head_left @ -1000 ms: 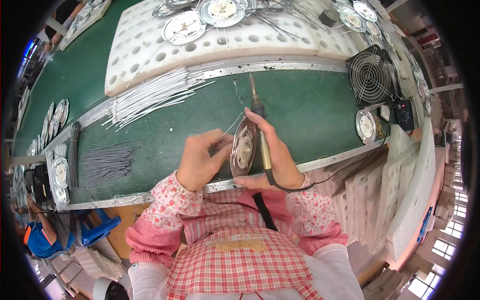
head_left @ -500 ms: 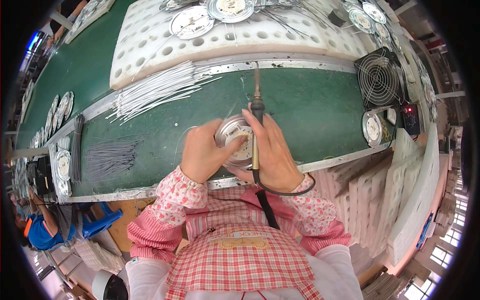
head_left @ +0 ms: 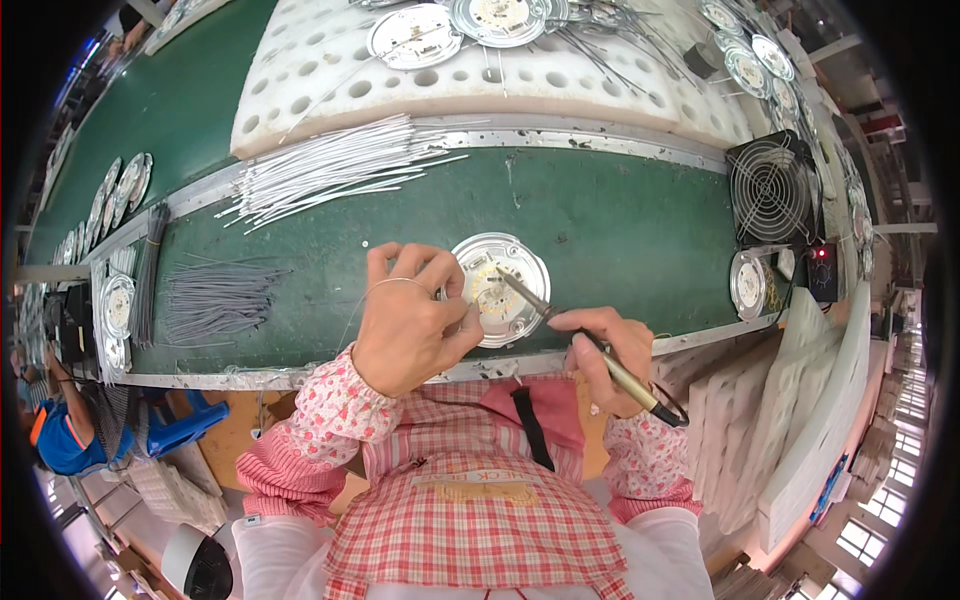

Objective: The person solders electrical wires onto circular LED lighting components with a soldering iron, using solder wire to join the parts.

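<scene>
A round silver plate with a pale circuit board (head_left: pixel 503 300) lies flat on the green bench mat (head_left: pixel 620 230). My left hand (head_left: pixel 418 318) is curled at the plate's left side, holding a thin solder wire (head_left: pixel 352 320) that trails down to the left; its fingertips are partly hidden. My right hand (head_left: pixel 610 355) grips a soldering iron (head_left: pixel 540 305) from the lower right, its tip over the board. To the left lie a bundle of white wires (head_left: pixel 320 170) and a pile of grey wires (head_left: pixel 220 300).
Behind is a white foam block (head_left: pixel 450 95) carrying more silver plates. A black fan (head_left: pixel 768 190) and control box (head_left: pixel 822 275) are at the right, beside upright foam boards (head_left: pixel 760 400). A co-worker in blue (head_left: pixel 60 440) sits at the left; plates line the left (head_left: pixel 130 185).
The plate has gone from between both hands to flat on the mat. My right hand has shifted down and right, turning the iron diagonally over the board; my left hand is at the plate's edge.
</scene>
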